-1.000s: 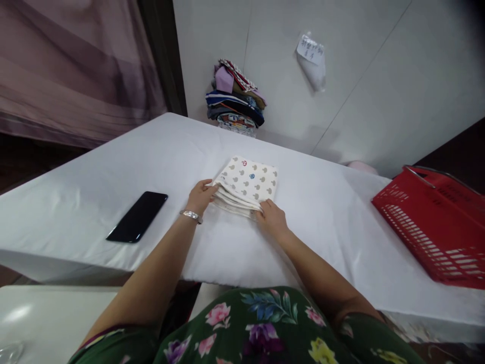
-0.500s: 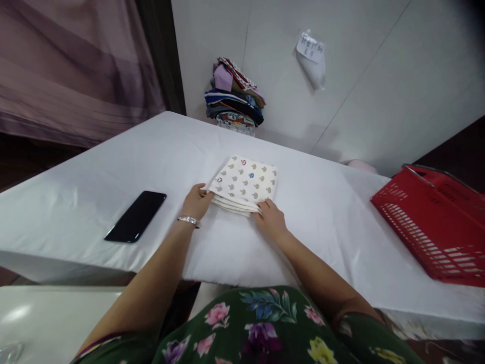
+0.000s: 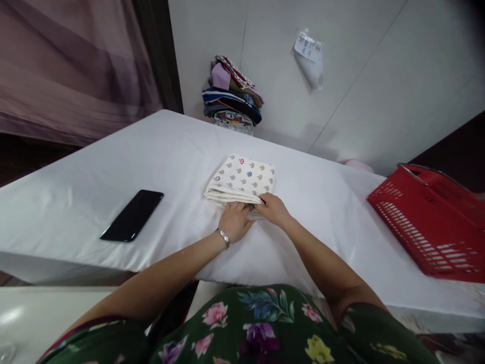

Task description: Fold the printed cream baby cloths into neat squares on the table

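Observation:
A folded white cloth (image 3: 242, 174) printed with small grey, red and blue mushroom shapes lies on the white-covered table (image 3: 303, 202). My right hand (image 3: 275, 210) pinches its near right corner, and the layers along the near edge are lifted a little. My left hand (image 3: 234, 222), wearing a silver bracelet (image 3: 223, 236), rests flat at the near edge with its fingers extended. Its fingertips reach to the lifted layers, partly tucked beneath them. Part of the lower layer shows between the two hands.
A black phone (image 3: 132, 216) lies on the table to the left. At the right end stands a red plastic basket (image 3: 432, 222) with a metal handle. Folded clothes (image 3: 233, 96) are stacked beyond the far edge, against a wall bearing a paper note (image 3: 308, 55).
My left hand has left the cloth's near left corner and moved right, to the middle of the near edge. My right hand keeps its corner, now with the near layers raised.

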Tool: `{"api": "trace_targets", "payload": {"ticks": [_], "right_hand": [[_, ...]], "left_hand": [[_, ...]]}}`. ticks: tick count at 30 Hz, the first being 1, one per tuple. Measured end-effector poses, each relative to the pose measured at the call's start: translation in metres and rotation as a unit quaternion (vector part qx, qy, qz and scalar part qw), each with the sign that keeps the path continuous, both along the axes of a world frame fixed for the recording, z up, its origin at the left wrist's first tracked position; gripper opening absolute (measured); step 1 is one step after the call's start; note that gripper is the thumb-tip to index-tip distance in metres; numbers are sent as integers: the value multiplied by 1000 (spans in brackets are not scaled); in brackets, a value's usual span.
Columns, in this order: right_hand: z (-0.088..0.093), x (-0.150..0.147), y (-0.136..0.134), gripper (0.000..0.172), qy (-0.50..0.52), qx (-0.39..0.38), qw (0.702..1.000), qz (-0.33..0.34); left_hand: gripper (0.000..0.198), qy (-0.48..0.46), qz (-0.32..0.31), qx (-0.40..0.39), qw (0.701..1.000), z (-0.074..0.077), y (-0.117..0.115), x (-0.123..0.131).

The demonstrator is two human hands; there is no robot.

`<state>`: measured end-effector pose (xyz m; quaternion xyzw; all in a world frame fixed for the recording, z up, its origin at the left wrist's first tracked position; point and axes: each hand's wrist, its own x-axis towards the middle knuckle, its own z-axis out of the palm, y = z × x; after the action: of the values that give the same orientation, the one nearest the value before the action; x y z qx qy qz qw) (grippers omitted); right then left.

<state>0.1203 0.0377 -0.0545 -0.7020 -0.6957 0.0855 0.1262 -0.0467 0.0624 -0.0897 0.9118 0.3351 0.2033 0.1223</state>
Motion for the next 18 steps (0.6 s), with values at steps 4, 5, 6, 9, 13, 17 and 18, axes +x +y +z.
{"api": "trace_targets", "payload": {"ticks": [4,5,6,9,13,17,18], "right_hand": [[10,1,3,18,-6,-15,1000,14],[11,1,3,17,-8,-13,1000,15],[11,0,3,16,-10,-8,1000,14],[8,-1,1,13,-20,13,1000,11],[4,-3,-4,13,-22,18,1000,1],[7,-3,-6,13,-22,21,1000,0],[7,-3,-6,14,-26,21,999,2]], "left_hand": [[41,3,-2,0,1000,-1,-13,12],[41,-2,-11,-1,1000,-3,-18,15],[42,-8,-19,-2,1000,-5,-22,17],[48,-14,-42,-8,999,-11,-28,21],[34,-17,-63,-29,997,-13,-16,21],[31,-64,-1,-64,996,-13,-6,22],[34,-70,8,-62,996,-14,-7,23]]}}
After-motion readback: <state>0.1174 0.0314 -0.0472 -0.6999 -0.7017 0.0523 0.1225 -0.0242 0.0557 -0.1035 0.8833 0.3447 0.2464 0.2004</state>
